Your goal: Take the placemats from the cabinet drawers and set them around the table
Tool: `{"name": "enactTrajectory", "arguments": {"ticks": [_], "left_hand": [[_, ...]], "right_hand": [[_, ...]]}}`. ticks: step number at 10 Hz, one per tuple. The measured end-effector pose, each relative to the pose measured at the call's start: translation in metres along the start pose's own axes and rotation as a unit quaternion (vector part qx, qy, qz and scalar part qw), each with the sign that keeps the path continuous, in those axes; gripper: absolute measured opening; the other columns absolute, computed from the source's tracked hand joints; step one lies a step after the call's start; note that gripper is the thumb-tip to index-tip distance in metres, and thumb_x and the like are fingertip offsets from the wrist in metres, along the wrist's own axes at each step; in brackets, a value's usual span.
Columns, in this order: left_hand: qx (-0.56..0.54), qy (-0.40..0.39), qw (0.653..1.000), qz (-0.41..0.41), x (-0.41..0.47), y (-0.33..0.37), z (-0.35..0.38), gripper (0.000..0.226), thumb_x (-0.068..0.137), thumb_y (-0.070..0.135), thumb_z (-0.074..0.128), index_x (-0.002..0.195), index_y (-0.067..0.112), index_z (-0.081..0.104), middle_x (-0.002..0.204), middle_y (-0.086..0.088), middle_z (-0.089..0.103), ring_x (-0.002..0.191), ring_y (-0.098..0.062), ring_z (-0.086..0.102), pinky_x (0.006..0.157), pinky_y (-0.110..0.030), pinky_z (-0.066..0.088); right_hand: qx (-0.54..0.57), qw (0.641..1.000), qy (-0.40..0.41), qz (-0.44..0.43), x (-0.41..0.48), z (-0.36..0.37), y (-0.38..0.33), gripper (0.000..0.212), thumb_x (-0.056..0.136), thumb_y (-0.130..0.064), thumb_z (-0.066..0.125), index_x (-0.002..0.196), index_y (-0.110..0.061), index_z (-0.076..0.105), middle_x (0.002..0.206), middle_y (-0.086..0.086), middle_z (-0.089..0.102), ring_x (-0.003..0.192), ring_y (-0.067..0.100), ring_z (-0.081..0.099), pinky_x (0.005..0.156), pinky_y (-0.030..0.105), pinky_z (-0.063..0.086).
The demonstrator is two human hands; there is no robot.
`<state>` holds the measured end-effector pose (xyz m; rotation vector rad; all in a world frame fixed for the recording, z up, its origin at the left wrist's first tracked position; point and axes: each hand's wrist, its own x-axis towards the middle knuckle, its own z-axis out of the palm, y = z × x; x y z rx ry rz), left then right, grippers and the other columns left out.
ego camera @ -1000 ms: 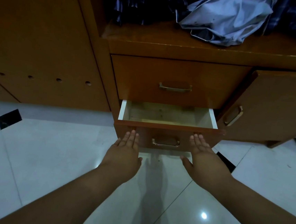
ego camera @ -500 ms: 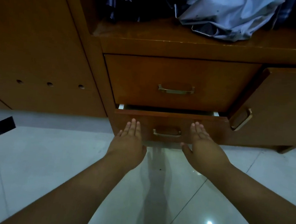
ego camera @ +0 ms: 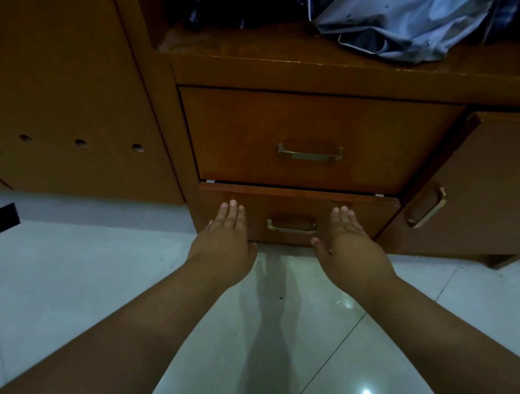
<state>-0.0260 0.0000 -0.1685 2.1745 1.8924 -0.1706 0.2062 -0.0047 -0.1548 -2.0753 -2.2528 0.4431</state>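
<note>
I see left hand [ego camera: 224, 241] and right hand [ego camera: 352, 250] flat on the lower drawer [ego camera: 296, 200], fingers straight. Handle [ego camera: 291, 227] between them. Drawer barely ajar.

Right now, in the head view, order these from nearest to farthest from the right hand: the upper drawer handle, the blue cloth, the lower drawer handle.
From the right hand:
1. lower drawer handle, just to its left.
2. upper drawer handle, higher up, on the drawer above.
3. blue cloth, up on the shelf, farthest.

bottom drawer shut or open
Almost shut: the bottom drawer sits slightly out, white side tips showing above it; left hand and right hand flat against it.
</note>
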Motion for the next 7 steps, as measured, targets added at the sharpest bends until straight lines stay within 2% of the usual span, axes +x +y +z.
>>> {"name": "enactTrajectory", "arguments": {"ticks": [4, 6, 7], "left_hand": [[-0.025, 0.011, 1.000, -0.009, -0.007, 0.007, -0.005, 0.078, 0.105, 0.047, 0.033, 0.160, 0.006, -0.004, 0.169, -0.011, -0.005, 0.156, -0.024, -0.006, 0.124, -0.039, 0.011], [-0.056, 0.009, 0.998, 0.000, -0.022, 0.018, -0.013, 0.077, 0.105, 0.047, 0.035, 0.160, 0.008, -0.003, 0.169, -0.010, -0.006, 0.156, -0.025, -0.002, 0.123, -0.040, 0.014], [-0.073, 0.021, 0.997, 0.003, -0.028, 0.026, -0.029, 0.076, 0.105, 0.046, 0.036, 0.161, 0.013, -0.003, 0.169, -0.010, -0.005, 0.156, -0.025, 0.002, 0.122, -0.041, 0.018]], "right_hand": [[0.045, 0.998, -0.032, 0.001, -0.005, -0.001, 0.006, 0.080, 0.102, -0.048, 0.041, 0.157, -0.005, 0.003, 0.166, 0.013, 0.003, 0.153, 0.023, 0.003, 0.123, 0.033, 0.011], [0.079, 0.997, -0.022, -0.005, -0.019, -0.026, 0.000, 0.083, 0.099, -0.055, 0.043, 0.159, -0.013, 0.005, 0.166, 0.008, 0.008, 0.151, 0.022, 0.019, 0.114, 0.036, 0.030], [0.092, 0.996, -0.010, -0.017, -0.025, -0.045, -0.009, 0.081, 0.098, -0.056, 0.045, 0.159, -0.017, 0.010, 0.164, 0.008, 0.020, 0.146, 0.023, 0.031, 0.107, 0.036, 0.039]]}}
